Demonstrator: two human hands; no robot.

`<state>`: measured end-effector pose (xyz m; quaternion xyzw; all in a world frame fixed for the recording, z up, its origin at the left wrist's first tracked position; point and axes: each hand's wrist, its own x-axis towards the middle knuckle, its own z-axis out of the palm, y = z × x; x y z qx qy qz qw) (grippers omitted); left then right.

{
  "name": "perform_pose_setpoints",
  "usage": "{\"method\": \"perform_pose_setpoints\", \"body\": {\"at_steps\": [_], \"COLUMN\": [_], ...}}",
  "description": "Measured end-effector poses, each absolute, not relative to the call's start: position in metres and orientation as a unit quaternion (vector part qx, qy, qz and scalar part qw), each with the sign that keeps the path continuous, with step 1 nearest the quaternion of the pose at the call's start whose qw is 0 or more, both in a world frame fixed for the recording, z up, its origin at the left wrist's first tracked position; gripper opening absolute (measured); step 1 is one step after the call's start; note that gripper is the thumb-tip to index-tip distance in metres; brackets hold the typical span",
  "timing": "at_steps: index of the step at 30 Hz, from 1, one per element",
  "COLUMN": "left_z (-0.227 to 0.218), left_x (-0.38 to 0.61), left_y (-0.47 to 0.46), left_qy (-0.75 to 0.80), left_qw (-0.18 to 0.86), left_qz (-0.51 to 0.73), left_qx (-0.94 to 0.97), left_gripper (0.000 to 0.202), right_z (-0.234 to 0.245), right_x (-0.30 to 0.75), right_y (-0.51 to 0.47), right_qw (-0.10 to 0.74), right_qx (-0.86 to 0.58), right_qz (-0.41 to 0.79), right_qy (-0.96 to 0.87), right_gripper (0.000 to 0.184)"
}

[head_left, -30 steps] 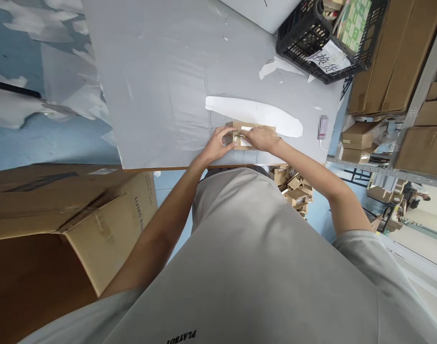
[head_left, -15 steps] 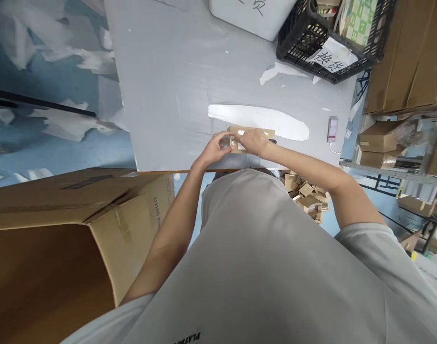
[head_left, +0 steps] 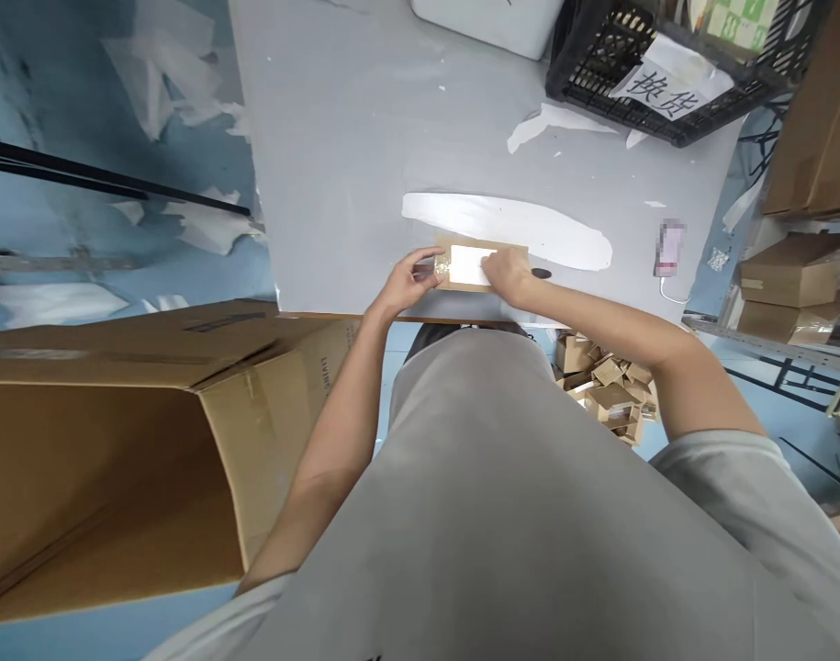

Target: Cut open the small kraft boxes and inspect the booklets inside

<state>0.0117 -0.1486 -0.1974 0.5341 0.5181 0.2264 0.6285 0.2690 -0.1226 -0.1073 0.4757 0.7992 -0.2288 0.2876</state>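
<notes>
A small brown cardboard box (head_left: pixel 442 282) lies near the front edge of the grey table, with a white label (head_left: pixel 466 265) on its top and shiny tape at its left end. My left hand (head_left: pixel 407 284) grips that left end, thumb and fingers curved around it. Over the right part of the box rests my right hand (head_left: pixel 509 275), its fingers curled in at the label's right side. Whatever it may hold is hidden. Just right of this hand a dark oval thing (head_left: pixel 542 273) shows, too small to name.
Behind the box lies a long white paper strip (head_left: pixel 502 225). A phone-like device (head_left: pixel 669 248) with a cable is at the right. A black crate (head_left: pixel 599 83) and a white bin (head_left: pixel 492 23) stand at the back. A large open carton (head_left: pixel 282 413) is at lower left.
My right hand has slid right along the box, so more of the white label shows. My left hand stays at the left end. The view has shifted slightly.
</notes>
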Motion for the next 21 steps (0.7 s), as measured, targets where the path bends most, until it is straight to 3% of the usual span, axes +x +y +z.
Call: {"method": "perform_pose_setpoints", "body": {"at_steps": [4,11,21], "left_z": [-0.194,-0.193,-0.195], "left_x": [0.015,0.018,0.018], "left_y": [-0.149,-0.145,-0.143], "left_qy": [0.535,0.554,0.574], "left_qw": [0.619,0.609,0.612], "left_qz": [0.229,0.212,0.222], "left_qx": [0.527,0.527,0.497], "left_gripper": [0.077,0.068,0.070], "right_z": [-0.097,-0.081,-0.102], "right_x": [0.328,0.367,0.400], "right_y": [-0.134,-0.145,-0.172], "right_qw": [0.318,0.313,0.226], "right_qx": [0.499,0.504,0.527], "right_qz": [-0.232,-0.257,-0.272], "right_qy": [0.772,0.763,0.773], "right_gripper": [0.033,0.049,0.053]}}
